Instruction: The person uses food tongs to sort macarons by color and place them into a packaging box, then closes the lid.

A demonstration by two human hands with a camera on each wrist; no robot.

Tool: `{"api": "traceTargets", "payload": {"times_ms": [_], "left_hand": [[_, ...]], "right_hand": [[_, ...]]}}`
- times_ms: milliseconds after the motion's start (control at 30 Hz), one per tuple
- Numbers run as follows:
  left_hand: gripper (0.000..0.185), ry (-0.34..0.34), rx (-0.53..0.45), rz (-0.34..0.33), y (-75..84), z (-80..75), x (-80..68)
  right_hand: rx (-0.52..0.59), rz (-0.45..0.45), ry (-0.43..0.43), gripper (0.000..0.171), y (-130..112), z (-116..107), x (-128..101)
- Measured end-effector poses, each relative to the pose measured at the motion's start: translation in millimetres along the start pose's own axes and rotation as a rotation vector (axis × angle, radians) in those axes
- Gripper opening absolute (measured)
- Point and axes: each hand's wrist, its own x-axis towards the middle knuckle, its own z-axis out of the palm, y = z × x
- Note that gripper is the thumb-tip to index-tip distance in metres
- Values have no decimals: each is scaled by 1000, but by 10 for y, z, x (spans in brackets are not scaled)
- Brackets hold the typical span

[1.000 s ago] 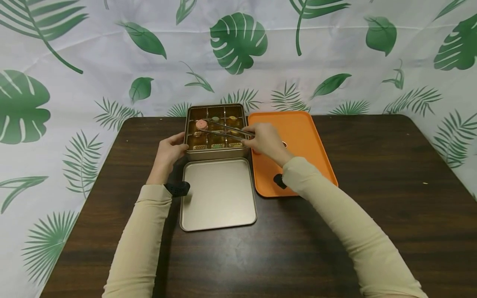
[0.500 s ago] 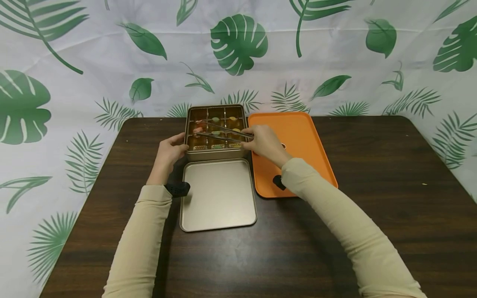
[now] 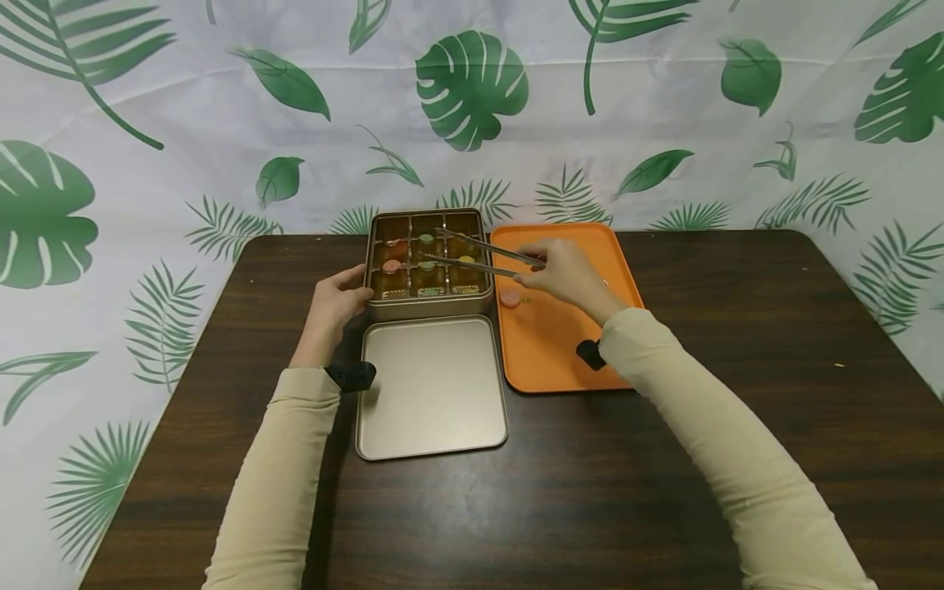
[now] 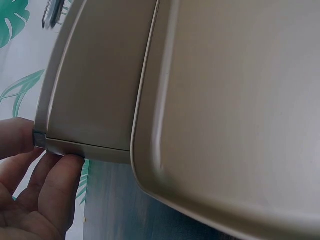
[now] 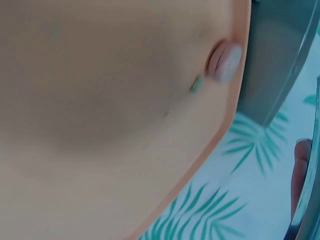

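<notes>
A gold tin box (image 3: pixel 428 305) with a grid of cells holding small coloured pieces stands at the table's back middle. My left hand (image 3: pixel 338 297) grips its left wall; the left wrist view shows the thumb and fingers (image 4: pixel 56 187) at the box's corner (image 4: pixel 95 90). My right hand (image 3: pixel 562 272) holds metal tongs (image 3: pixel 472 265) above the orange tray (image 3: pixel 575 328), their tips apart and empty over the box's right cells. A pink round piece (image 3: pixel 391 266) lies in the middle-left cell. Another pink piece (image 3: pixel 510 298) (image 5: pixel 225 62) lies on the tray near its left rim.
The tin's gold lid (image 3: pixel 431 385) (image 4: pixel 240 110) lies upside down just in front of the box. The dark wooden table (image 3: pixel 737 328) ends at a leaf-print cloth backdrop (image 3: pixel 664 98) behind and to both sides.
The tongs let go of the pink piece in the middle-left cell. My right hand then drew back to the right, over the tray. The left hand stayed put.
</notes>
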Motion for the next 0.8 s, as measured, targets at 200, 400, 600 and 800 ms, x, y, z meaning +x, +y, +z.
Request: {"api": "traceTargets", "payload": {"times_ms": [200, 400, 600, 800], "left_hand": [[53, 1, 9, -5, 0, 1, -7], [53, -9, 21, 8, -2, -3, -14], [53, -2, 13, 1, -1, -1, -18], [53, 0, 16, 2, 4, 5, -21]], "right_hand": [[-2, -46, 0, 46, 219, -159, -104], [-10, 8, -20, 50, 368, -315, -230], [-43, 39, -18, 49, 547, -395, -346], [-58, 52, -14, 49, 710, -422, -466]]}}
